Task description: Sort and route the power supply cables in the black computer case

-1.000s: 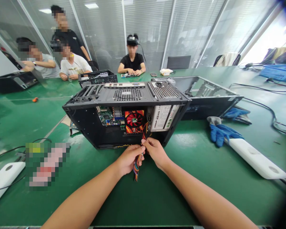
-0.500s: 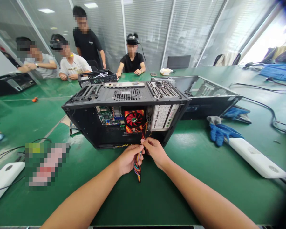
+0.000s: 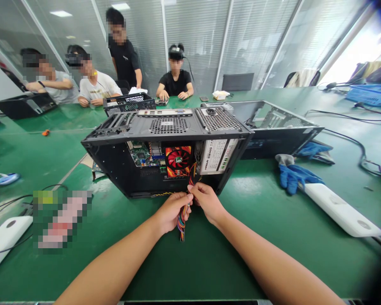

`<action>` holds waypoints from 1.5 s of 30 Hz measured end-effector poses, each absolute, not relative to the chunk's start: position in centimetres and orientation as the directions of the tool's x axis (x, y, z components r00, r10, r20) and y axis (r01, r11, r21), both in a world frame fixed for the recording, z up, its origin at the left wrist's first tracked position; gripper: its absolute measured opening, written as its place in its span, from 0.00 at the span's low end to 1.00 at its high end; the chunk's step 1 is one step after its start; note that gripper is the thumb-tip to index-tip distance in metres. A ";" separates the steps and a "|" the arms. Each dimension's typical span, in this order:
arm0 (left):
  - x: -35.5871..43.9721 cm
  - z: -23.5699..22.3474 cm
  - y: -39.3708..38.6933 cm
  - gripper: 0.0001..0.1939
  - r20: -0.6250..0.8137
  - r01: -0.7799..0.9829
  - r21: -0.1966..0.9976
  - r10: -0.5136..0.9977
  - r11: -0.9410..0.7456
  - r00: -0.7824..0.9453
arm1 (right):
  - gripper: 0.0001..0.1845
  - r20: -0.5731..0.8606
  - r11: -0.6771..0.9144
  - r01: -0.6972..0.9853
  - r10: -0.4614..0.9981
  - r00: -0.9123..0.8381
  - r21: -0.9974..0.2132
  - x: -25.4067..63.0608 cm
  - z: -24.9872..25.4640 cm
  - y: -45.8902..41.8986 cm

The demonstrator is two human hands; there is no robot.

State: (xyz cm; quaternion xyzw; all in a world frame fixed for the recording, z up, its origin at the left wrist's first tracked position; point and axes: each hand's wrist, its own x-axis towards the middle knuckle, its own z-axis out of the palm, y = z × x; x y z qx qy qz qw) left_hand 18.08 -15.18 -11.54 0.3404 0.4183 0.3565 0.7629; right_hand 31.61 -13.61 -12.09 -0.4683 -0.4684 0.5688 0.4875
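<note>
An open black computer case lies on the green table right in front of me. Inside it are a motherboard, a red-bladed cooling fan and a power supply with a white label. A bundle of coloured cables comes out of the case and hangs down below my fingers. My left hand is closed around this bundle. Close against it, my right hand pinches the same cables a little higher up. The exact spot between the fingertips is hidden.
Behind on the right stands another open case. Blue gloves lie beside a white power strip. A second white strip with black cables lies at the left. Several people sit or stand across the table.
The loose lower end of the cable bundle has swung slightly left; my hands have barely moved. Across the table, the standing person has shifted right and a far-left case has moved.
</note>
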 end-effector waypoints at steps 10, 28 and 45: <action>17.9 -11.8 -15.0 0.22 -0.386 -0.297 0.799 0.824 0.523 0.414 | 0.25 -0.056 -0.061 -0.039 0.991 -0.123 -0.997 31.6 -12.0 -13.8; 17.8 -11.9 -15.0 0.21 -0.386 -0.295 0.791 0.812 0.535 0.437 | 0.26 -0.104 -0.119 -0.123 0.987 -0.126 -0.985 31.4 -11.6 -13.9; 18.3 -11.6 -15.2 0.23 -0.395 -0.258 0.828 0.844 0.498 0.362 | 0.26 -0.102 -0.122 -0.179 0.987 -0.120 -0.976 31.3 -11.7 -13.9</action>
